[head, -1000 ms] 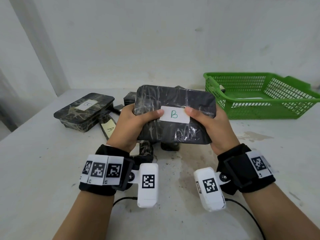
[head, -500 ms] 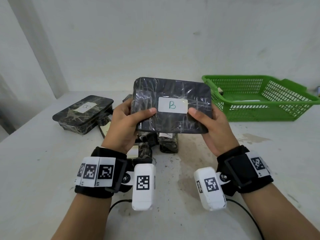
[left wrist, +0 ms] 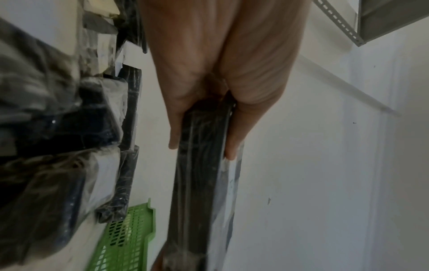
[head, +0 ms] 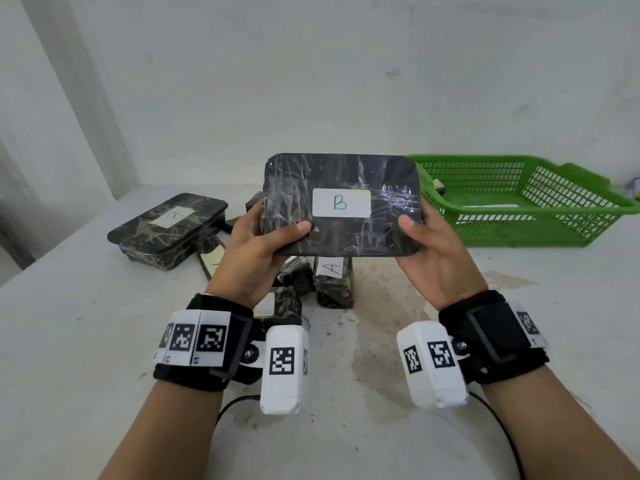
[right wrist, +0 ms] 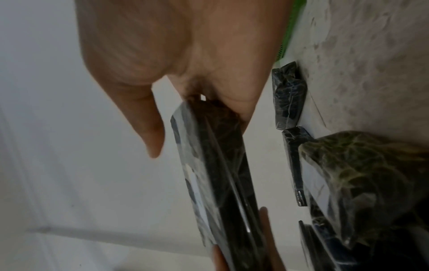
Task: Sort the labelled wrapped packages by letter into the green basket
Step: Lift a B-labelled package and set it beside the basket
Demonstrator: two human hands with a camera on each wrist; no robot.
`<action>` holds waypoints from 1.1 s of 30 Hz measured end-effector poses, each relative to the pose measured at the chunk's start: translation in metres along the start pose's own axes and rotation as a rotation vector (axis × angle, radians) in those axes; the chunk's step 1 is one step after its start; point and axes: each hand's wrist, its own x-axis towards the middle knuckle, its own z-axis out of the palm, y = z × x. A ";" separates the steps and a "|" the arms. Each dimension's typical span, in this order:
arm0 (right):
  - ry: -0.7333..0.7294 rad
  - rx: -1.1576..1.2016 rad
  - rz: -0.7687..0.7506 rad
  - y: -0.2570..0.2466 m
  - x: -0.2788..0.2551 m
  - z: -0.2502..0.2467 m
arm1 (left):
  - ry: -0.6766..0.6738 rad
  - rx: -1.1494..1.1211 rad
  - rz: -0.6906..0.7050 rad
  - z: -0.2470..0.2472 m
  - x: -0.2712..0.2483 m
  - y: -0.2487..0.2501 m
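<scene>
B pkg (head: 341,206) higher now, both hands' grip, L (head: 254,252) & R (head: 438,256).

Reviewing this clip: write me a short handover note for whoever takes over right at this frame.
Left hand and right hand each grip one end of the held B package, lifted above the table.
Green basket sits far right; something pale lies inside, unclear what.
Second B package far left; A package and other small wrapped ones beneath the hands.
Left: place the held package, then sort the rest.
</scene>
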 end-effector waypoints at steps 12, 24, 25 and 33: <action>-0.037 -0.128 -0.037 0.001 0.000 0.002 | -0.015 0.019 0.087 -0.002 0.001 0.001; 0.047 -0.354 -0.103 0.004 -0.002 0.004 | 0.003 0.049 0.125 0.003 -0.002 0.000; 0.073 -0.389 -0.112 0.004 -0.002 0.004 | -0.006 0.045 0.127 0.004 -0.003 0.001; 0.103 -0.430 -0.076 0.007 -0.002 0.003 | 0.058 0.070 0.119 0.006 -0.002 0.002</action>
